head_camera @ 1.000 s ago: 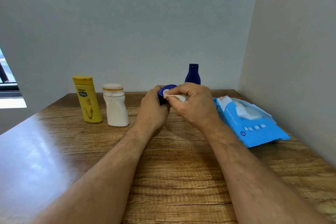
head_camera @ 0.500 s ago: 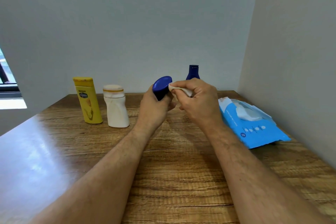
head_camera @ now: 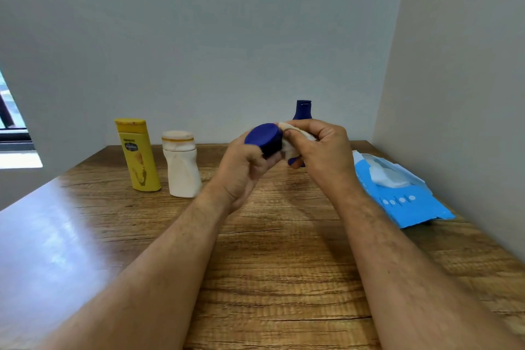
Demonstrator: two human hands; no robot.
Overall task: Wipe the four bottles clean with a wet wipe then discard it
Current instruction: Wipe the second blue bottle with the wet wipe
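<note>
My left hand (head_camera: pixel 241 167) grips a small dark blue bottle (head_camera: pixel 265 138), tilted above the table with its round blue end facing me. My right hand (head_camera: pixel 324 150) pinches a white wet wipe (head_camera: pixel 292 139) and presses it against the side of that bottle. Standing at the back of the table are a yellow bottle (head_camera: pixel 139 155), a white bottle (head_camera: pixel 181 167) beside it, and a taller dark blue bottle (head_camera: pixel 302 109) partly hidden behind my right hand.
A blue wet-wipe pack (head_camera: pixel 397 193) lies open on the right side of the wooden table (head_camera: pixel 284 250), near the right wall, with a wipe sticking out. A window edge shows at the far left.
Both hands have lifted the small blue bottle from near the table up and tilted it, and the wipe has moved from its top to its side.
</note>
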